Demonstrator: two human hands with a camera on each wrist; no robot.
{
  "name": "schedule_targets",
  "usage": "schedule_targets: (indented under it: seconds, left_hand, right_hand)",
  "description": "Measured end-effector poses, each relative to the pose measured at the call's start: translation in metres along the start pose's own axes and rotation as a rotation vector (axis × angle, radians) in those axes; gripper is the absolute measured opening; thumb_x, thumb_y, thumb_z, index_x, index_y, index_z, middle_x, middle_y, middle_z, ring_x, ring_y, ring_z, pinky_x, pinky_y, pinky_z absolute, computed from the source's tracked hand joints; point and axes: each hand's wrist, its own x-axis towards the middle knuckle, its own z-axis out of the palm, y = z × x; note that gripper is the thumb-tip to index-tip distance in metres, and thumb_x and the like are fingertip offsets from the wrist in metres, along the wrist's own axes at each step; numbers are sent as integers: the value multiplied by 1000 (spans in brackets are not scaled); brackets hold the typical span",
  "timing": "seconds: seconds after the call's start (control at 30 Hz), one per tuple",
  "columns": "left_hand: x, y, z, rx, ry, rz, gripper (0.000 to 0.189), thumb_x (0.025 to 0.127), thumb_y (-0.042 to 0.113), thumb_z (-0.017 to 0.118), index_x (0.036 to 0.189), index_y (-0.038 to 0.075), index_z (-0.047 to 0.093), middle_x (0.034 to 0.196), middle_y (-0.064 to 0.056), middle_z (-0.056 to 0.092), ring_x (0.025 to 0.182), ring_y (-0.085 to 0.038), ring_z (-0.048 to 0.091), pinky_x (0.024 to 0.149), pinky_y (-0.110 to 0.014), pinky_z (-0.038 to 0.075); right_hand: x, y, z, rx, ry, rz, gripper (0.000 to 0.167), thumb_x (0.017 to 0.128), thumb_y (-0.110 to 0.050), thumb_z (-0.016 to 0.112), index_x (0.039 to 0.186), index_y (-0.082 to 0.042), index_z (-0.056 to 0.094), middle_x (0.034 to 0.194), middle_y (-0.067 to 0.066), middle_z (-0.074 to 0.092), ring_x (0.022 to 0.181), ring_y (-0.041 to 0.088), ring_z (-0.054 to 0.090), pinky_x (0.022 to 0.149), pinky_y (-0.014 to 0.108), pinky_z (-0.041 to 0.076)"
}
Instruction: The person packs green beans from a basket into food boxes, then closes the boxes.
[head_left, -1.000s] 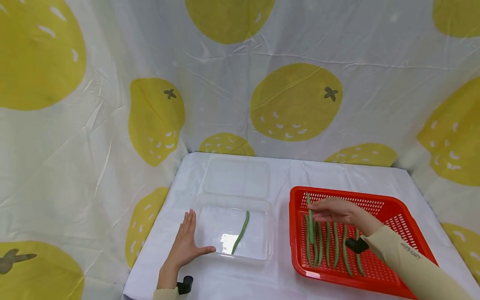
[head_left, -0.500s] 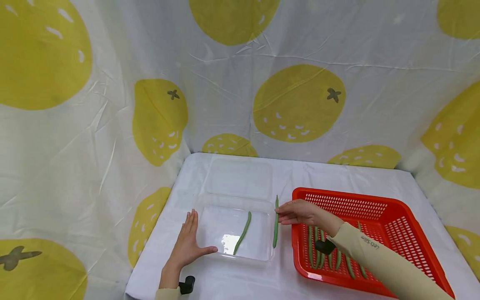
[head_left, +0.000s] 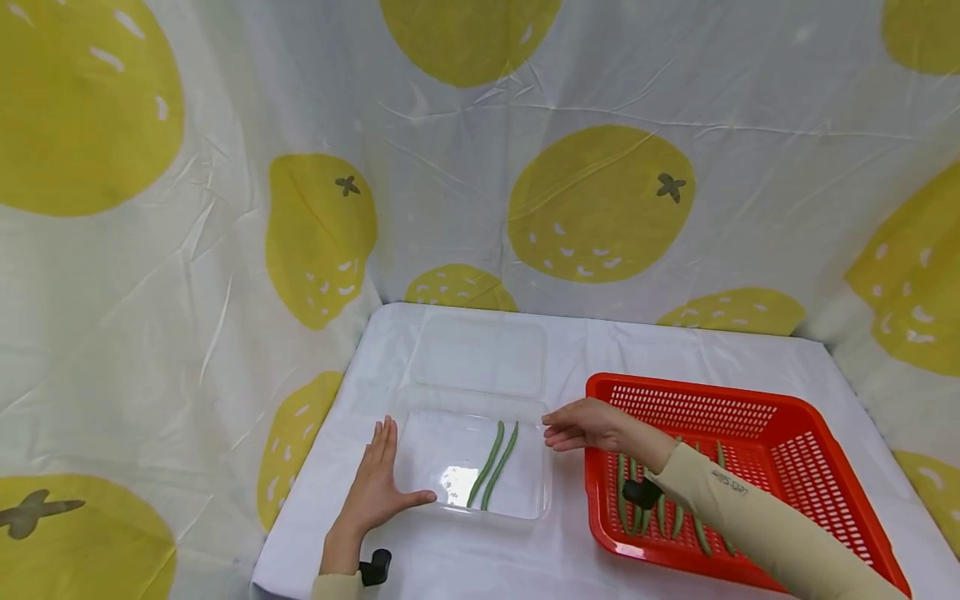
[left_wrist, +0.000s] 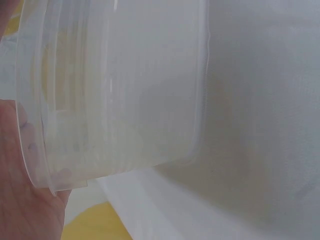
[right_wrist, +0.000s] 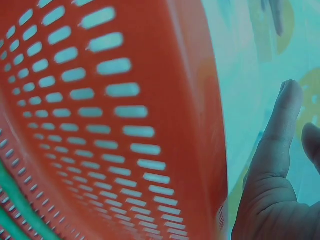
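Note:
Two green beans lie side by side inside a clear plastic box, the left bean and the right bean slanting the same way. My left hand is at the left side of the box, fingers straight and thumb spread toward its near corner. In the left wrist view the palm is against the box's rim. Just off the box's right rim, my right hand holds nothing, its fingers relaxed. The right wrist view shows its thumb and a fingertip apart.
A red perforated basket stands at the right with several green beans in it, partly hidden under my right forearm. Behind the box lies a clear lid. Lemon-print curtains hang behind and beside the white-covered table.
My right hand carried a green bean left from the basket to the box and let it go to the right of the first bean. The left hand has stayed in place.

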Motion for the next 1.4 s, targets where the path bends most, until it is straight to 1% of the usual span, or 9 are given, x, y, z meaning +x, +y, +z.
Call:
schedule_targets:
  seconds: [0.17, 0.37, 0.57, 0.7, 0.8, 0.93, 1.1, 1.27, 1.4]
  left_hand:
    - [0, 0, 1, 7, -2, 0, 137, 56, 72, 74, 151, -1, 7, 157, -15, 4, 143, -27, -2, 112, -53, 10]
    - [1, 0, 0, 15, -19, -22, 137, 57, 68, 77, 151, 1, 5, 158, -12, 1, 143, -25, -4, 112, -53, 9]
    - [2, 0, 0, 23, -16, -15, 138, 56, 74, 72, 151, 0, 5, 158, -14, 2, 143, -26, -3, 112, -54, 10]
    - [2, -1, 0, 14, -19, -10, 138, 56, 77, 70, 151, 1, 5, 158, -13, 1, 143, -25, -4, 112, -53, 9]
    - [1, 0, 0, 15, -21, -10, 138, 56, 76, 70, 151, 2, 4, 158, -13, 1, 143, -25, -4, 112, -53, 9]
    - [0, 1, -1, 15, -24, -14, 137, 57, 72, 73, 151, 0, 5, 158, -14, 3, 143, -26, -4, 112, -53, 9]
    - [0, 2, -1, 6, -28, -15, 136, 58, 68, 76, 151, 0, 5, 158, -13, 2, 143, -25, -5, 112, -53, 8]
    - [0, 2, 0, 17, -25, -8, 135, 58, 65, 78, 151, 0, 5, 158, -14, 2, 143, -25, -5, 112, -53, 8]
    - [0, 2, 0, 9, -25, -9, 134, 59, 61, 80, 151, 0, 4, 158, -15, 2, 143, -25, -5, 112, -53, 7]
  right_hand:
    - [-7, 2, -19, 0, 36, -13, 32, 92, -17, 63, 112, 8, 63, 97, 23, 68, 83, 28, 69, 80, 43, 52]
    - [-18, 6, -49, 66, 14, -13, 35, 95, -20, 59, 119, 6, 61, 99, 17, 68, 90, 29, 67, 85, 43, 51]
    - [-29, 14, -79, 106, 49, -4, 48, 95, -26, 59, 128, 9, 53, 107, 20, 66, 97, 32, 65, 92, 47, 45]
    - [-39, 24, -99, 114, 53, 3, 38, 96, -26, 57, 119, 3, 62, 107, 21, 67, 99, 34, 64, 92, 47, 45]
    - [-46, 36, -114, 102, 71, 22, 32, 97, -26, 56, 111, 0, 68, 105, 20, 67, 97, 32, 65, 90, 45, 47]
    - [-55, 57, -135, 73, 111, 58, 37, 98, -26, 55, 116, 5, 63, 106, 21, 67, 96, 32, 65, 88, 45, 49]
    - [-72, 78, -162, 85, 167, 85, 38, 99, -22, 53, 120, 8, 61, 104, 22, 67, 95, 34, 66, 86, 45, 51]
    - [-88, 91, -186, 96, 216, 113, 33, 99, -20, 51, 115, 6, 66, 101, 20, 68, 92, 34, 66, 83, 44, 52]
    - [-97, 98, -201, 95, 266, 153, 31, 99, -18, 50, 107, 4, 70, 96, 20, 69, 89, 35, 67, 82, 42, 53]
